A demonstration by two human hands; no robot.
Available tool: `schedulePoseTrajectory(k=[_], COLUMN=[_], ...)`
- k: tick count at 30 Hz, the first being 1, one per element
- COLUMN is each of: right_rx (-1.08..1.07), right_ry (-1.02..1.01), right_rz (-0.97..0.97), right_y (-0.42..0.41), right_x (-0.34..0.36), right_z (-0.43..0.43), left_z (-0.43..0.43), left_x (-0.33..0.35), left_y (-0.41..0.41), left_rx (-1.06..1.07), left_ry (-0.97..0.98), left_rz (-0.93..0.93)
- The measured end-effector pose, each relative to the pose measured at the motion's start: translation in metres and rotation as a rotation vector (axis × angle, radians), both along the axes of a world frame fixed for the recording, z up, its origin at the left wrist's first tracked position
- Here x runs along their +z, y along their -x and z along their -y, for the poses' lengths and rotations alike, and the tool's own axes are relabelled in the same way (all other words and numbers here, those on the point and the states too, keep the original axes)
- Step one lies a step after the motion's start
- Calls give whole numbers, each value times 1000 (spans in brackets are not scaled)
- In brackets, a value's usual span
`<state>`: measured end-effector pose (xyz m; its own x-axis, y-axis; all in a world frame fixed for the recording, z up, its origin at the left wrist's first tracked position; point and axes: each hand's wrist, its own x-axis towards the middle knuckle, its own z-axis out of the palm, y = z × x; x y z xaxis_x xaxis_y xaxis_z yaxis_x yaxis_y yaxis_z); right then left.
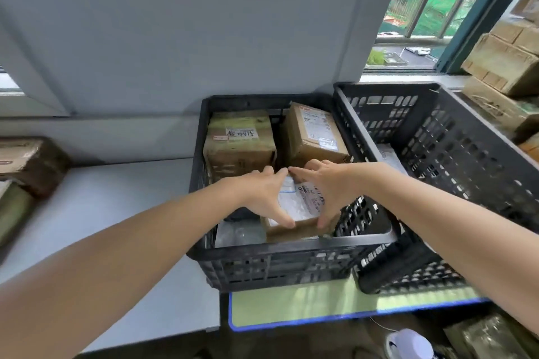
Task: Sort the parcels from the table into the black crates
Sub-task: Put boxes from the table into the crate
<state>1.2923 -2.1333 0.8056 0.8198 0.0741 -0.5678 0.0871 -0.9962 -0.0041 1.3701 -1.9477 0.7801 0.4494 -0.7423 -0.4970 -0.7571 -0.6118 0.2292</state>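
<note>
- The left hand (262,195) and right hand (323,189) are together over the near black plastic lattice crate (291,245). Their forefinger tips meet at the far side.
- Between them they clamp a small brown cardboard box (294,226). Fingers hook over its far edge and the thumbs press its near edge, so each hand grips it.
- This small brown cardboard box is inside the near crate, at its front right, about level with the rim.
- It carries a white shipping label (303,201) on top with dark print and a barcode-like strip. The print is too blurred to read.
- At the crate's back left stands a tan carton with greenish tape (239,151). Its white label bears bold handwritten characters that I cannot make out, and beside it is a small red-edged sticker.
- At the back right a plain brown carton (315,137) leans tilted. Its printed label is illegible.
- A clear plastic-wrapped packet (239,233) lies at the front left of the crate.
- A second black lattice crate (437,131) stands just beside on the right, touching the first. A white packet (389,156) is inside it.
- The crates sit on a grey table (102,213) and a green mat with a blue edge (291,307).
- More brown parcels (32,166) lie at the table's left end, and stacked cartons (501,64) stand by the window on the right.
</note>
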Motion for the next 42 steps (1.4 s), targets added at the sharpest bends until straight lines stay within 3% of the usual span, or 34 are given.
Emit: schedulePoseTrajectory(k=[7, 14, 20, 22, 25, 30, 37, 42], right_rx=[-16, -25, -75, -67, -66, -46, -27, 82], right_ry=[99, 72, 110, 126, 121, 180, 218, 380], right_rz=[-132, -238, -263, -246, -200, -226, -239, -214], right_y=[-7, -17, -18, -18, -16, -13, -3, -4], right_x=[-19, -42, -54, -56, -58, -69, -77, -91], right_z=[20, 15, 18, 22, 26, 30, 27, 23], left_z=[39, 48, 57, 58, 56, 52, 43, 45], left_x=[-46, -81, -87, -88, -92, -104, -83, -93], left_y=[13, 5, 18, 19, 19, 29, 9, 10], left_rx=[-71, -113, -374, -444, -402, -443, -368, -295], left_ry=[42, -69, -1, 19, -19, -101, -65, -171], left_rz=[52, -185, 171, 171, 63, 160, 207, 156])
